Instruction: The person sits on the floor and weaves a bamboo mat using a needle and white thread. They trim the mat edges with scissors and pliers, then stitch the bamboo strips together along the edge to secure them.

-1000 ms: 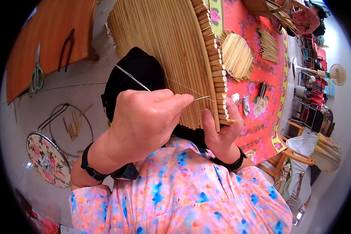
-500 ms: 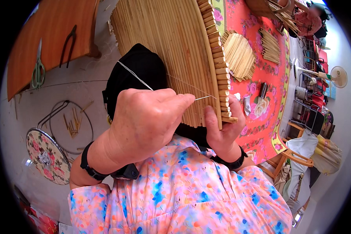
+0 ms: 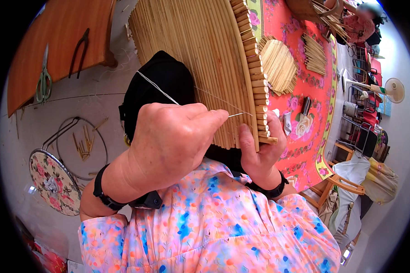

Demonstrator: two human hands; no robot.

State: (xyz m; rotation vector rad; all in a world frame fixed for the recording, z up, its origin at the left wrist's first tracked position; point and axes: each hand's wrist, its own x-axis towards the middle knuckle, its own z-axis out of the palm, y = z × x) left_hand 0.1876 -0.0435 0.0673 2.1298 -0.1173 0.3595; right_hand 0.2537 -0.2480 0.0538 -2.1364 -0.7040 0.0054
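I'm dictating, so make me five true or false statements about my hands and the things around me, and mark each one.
1. The left hand holds a needle. True.
2. The right hand is clear of the stick panel. False: the right hand grips the edge of the stick panel.
3. A roundish mat lies on the red floral cloth. True.
4. Scissors lie on that cloth. False: the scissors lie on the brown table.
5. The fan is at the picture's right. True.

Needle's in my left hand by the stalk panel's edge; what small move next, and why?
Perhaps ease the needle toward the border stalks: your left hand pinches it, free end pointing there, and your right hand grips the stalk panel by its corner.
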